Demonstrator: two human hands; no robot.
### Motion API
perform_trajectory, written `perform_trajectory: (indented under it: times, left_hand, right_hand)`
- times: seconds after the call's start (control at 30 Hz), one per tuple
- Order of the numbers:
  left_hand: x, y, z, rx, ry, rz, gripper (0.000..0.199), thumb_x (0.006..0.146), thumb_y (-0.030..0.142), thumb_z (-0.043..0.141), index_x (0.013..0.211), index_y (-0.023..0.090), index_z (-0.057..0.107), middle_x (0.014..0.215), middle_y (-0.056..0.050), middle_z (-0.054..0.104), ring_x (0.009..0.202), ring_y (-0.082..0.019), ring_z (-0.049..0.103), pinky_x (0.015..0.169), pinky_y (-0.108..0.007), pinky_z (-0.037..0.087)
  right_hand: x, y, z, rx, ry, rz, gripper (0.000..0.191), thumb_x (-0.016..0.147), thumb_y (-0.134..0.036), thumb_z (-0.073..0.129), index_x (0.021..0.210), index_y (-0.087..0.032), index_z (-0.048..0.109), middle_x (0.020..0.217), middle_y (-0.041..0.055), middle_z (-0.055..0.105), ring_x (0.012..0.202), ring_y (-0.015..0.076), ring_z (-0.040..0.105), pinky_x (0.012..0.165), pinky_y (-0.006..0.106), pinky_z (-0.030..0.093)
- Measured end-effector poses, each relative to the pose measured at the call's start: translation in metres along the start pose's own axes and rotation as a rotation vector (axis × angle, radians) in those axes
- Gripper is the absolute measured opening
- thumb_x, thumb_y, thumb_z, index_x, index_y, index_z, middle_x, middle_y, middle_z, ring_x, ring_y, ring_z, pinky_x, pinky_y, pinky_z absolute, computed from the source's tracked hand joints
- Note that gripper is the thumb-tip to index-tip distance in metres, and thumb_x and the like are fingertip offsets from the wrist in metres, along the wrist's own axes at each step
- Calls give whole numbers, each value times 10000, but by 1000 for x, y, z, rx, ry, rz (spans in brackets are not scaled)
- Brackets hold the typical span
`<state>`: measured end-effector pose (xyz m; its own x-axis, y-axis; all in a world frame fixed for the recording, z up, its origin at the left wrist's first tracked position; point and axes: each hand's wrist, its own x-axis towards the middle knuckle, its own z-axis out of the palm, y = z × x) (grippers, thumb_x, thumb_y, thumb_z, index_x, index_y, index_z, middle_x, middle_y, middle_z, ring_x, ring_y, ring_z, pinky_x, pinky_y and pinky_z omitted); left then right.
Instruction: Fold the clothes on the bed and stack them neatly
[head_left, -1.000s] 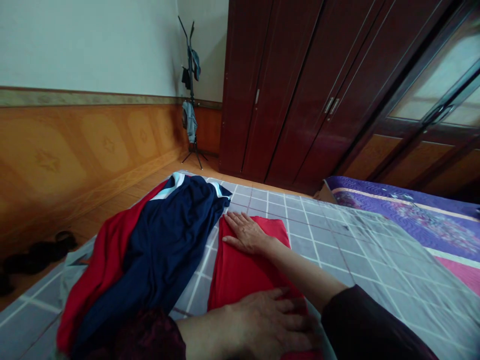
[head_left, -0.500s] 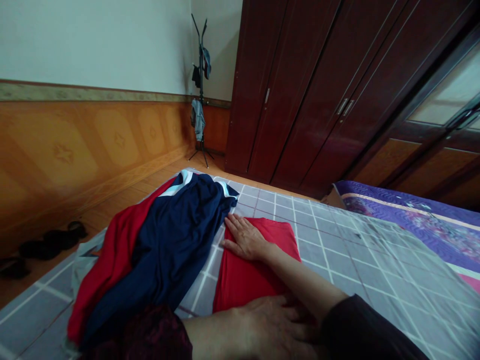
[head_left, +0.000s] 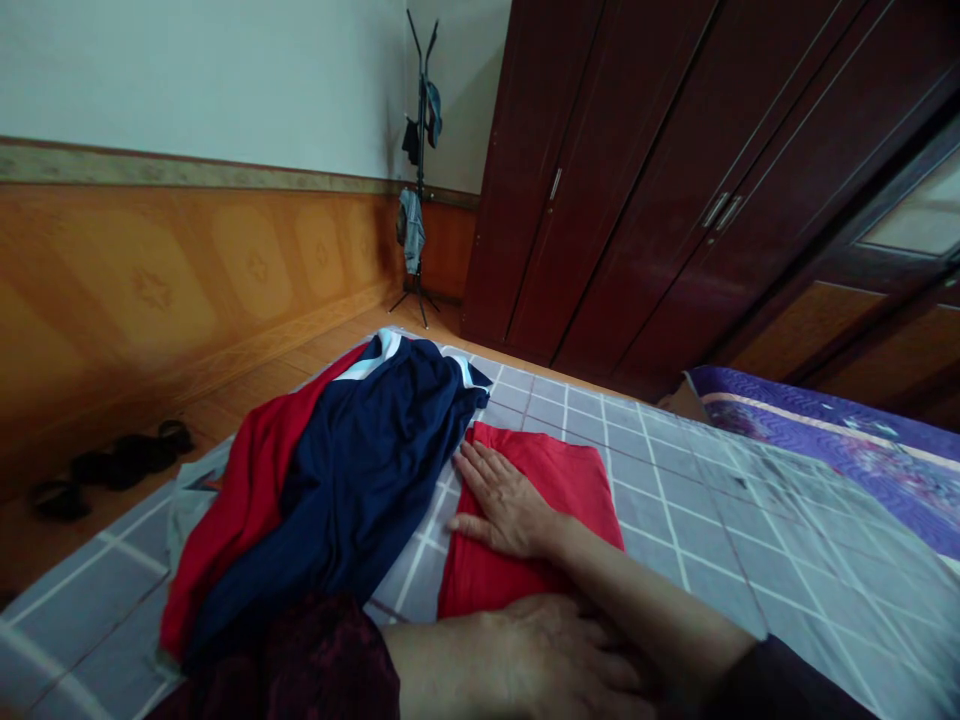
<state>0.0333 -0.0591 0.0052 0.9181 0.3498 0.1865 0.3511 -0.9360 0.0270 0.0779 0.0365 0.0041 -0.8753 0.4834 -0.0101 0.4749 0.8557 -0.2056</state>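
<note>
Grey, white-checked fabric bedsheet (head_left: 652, 470) supports folded red rectangular cloth (head_left: 574, 475) directly beneath my right hand (head_left: 511, 505) and left hand (head_left: 544, 650), fingers extended flat, gripping nothing.

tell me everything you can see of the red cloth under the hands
The red cloth is plain, matte and soft-looking, apparently folded into a flat, roughly rectangular piece with slight wrinkles. It lies on the gray checked sheet, just right of the navy garment in the picture. The right hand rests flat on its left side; the left hand covers its near end.
</note>
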Motion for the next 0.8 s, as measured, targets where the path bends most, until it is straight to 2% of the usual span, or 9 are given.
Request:
perform_trajectory:
  times: [0.1,0.2,0.27,0.37,0.47,0.53,0.6,0.67,0.8]
  left_hand:
    - [-2,1,-2,97,42,168,460,912,400,382,1340,272,494,1407,25,452,1345,-242,311,1124,-392,227]
    - [-1,2,2,78,35,154,469,916,404,367,1356,276,470,1421,5,434,1325,-260,344,1102,-435,252]
    - [-1,3,6,46,32,152,483,918,398,361,1373,266,448,1426,0,426,1337,-275,324,1091,-458,262]
    - [-2,2,9,17,54,163,453,921,372,360,1340,259,492,1385,-9,467,1333,-272,327,1097,-429,254]
    - [-5,2,6,-19,83,192,436,936,333,329,1317,229,516,1332,-24,512,1267,-212,420,1056,-322,315]
    - [-6,2,1,-25,77,175,448,938,321,318,1338,219,491,1328,-25,516,1231,-210,455,1029,-324,346]
    - [-6,2,-1,-10,50,148,464,932,352,330,1360,232,464,1358,-17,489,1254,-240,428,1049,-382,326]
    - [-5,3,-1,4,35,137,484,922,396,344,1371,249,444,1389,-12,456,1298,-267,370,1071,-436,290]
    - [-2,4,5,9,21,156,489,916,407,347,1381,280,426,1418,-7,422,1316,-283,340,1063,-466,289]
  right_hand:
    - [37,24,0,-66,89,130,858,884,-672,290,1446,-26,259,1498,217,222,1397,326,157,1131,472,181]
    - [50,31,-5,-87,141,227,805,895,-651,292,1441,-60,284,1492,209,252,1386,332,201,1105,507,228]
    - [38,23,-9,-91,166,205,779,902,-632,304,1451,-79,268,1503,194,232,1396,327,169,1111,514,213]
    - [-5,3,-13,-69,168,117,768,913,-616,293,1473,-97,209,1527,163,170,1411,298,110,1127,493,195]
    - [-46,-7,-12,-34,73,65,721,922,-597,305,1479,-149,211,1536,120,168,1415,273,106,1133,483,196]
    - [-55,-1,-9,-37,36,64,701,919,-598,318,1472,-173,245,1530,112,199,1411,274,136,1130,494,195]
    - [-46,14,-7,-73,59,87,699,916,-606,314,1461,-170,278,1522,118,224,1406,280,157,1131,504,175]
    - [-25,35,-7,-122,105,161,685,917,-608,307,1441,-167,329,1504,121,277,1394,285,199,1130,504,165]
    - [13,64,-15,-170,171,368,618,945,-557,270,1371,-142,439,1436,155,397,1331,312,337,1086,532,238]
